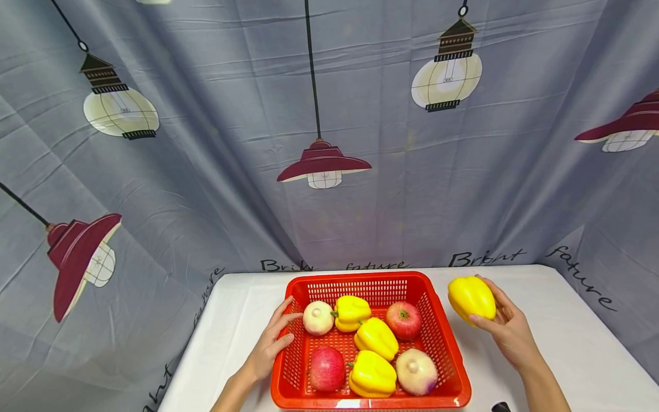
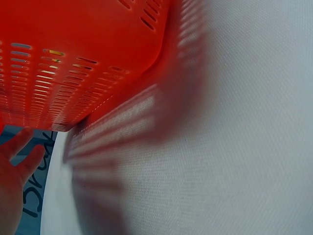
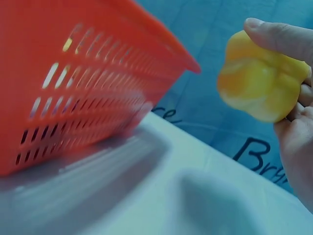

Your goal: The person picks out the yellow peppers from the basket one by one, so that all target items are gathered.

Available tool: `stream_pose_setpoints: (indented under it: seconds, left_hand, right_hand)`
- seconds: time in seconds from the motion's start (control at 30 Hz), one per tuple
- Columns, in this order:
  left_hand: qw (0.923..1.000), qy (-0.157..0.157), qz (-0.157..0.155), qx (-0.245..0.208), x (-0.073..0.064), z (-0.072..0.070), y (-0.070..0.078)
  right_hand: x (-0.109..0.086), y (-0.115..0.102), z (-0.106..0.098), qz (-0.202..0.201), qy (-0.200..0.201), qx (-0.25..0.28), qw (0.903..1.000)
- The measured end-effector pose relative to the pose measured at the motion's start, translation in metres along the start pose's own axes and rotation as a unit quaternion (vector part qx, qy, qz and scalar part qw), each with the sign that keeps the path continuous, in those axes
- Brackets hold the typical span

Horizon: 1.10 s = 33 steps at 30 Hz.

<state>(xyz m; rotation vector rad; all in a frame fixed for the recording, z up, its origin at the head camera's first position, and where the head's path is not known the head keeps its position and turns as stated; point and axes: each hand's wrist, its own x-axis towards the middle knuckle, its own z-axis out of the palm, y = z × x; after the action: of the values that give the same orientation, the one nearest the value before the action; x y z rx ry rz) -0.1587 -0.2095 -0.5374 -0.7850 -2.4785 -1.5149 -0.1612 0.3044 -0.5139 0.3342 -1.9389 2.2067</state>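
Observation:
My right hand (image 1: 507, 329) holds a yellow bell pepper (image 1: 472, 298) between thumb and fingers, above the white table to the right of a red plastic basket (image 1: 448, 343). In the right wrist view the pepper (image 3: 259, 78) hangs clear of the table, its lobed end towards the basket wall. My left hand (image 1: 268, 346) rests at the basket's left rim with fingers spread and fairly straight. Inside the basket lie three yellow bell peppers (image 1: 374, 337), a red apple (image 1: 404, 320), a pinkish-red apple-like fruit (image 1: 327, 369) and two round whitish bulbs (image 1: 416, 372), one with a purple patch.
The basket stands on a table with a white cloth (image 1: 226, 309). Behind the table hangs a grey-blue curtain (image 1: 231, 171) printed with lamps and lettering. A small black object (image 1: 500, 407) lies at the table's near side, right of the basket.

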Motion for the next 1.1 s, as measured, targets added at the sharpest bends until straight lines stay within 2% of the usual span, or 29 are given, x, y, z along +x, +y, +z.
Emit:
stream_pose_setpoints:
  seconds: [0.2,0.37,0.5,0.8,1.1]
  left_hand:
    - [1.0,0.003,0.006,0.002,0.0,0.001,0.002]
    - [1.0,0.003,0.005,0.001,0.0,0.001,0.001]
    - [1.0,0.004,0.001,-0.003,0.0,0.001,0.001]
    - [1.0,0.001,-0.001,-0.001,0.0,0.001,0.002]
    - [1.0,0.006,0.003,0.002,0.0,0.0,0.002]
  right_hand:
    - [-0.007,0.014,-0.007,0.009,0.0,-0.006,0.9999]
    - [-0.011,0.025,-0.012,0.033,0.017,-0.056,0.9977]
    - [-0.014,0.036,-0.015,0.069,0.035,-0.112,0.9906]
    - [-0.017,0.055,-0.018,0.141,0.035,-0.179,0.973]
    - [-0.018,0.064,-0.018,0.13,0.025,-0.182,0.9743]
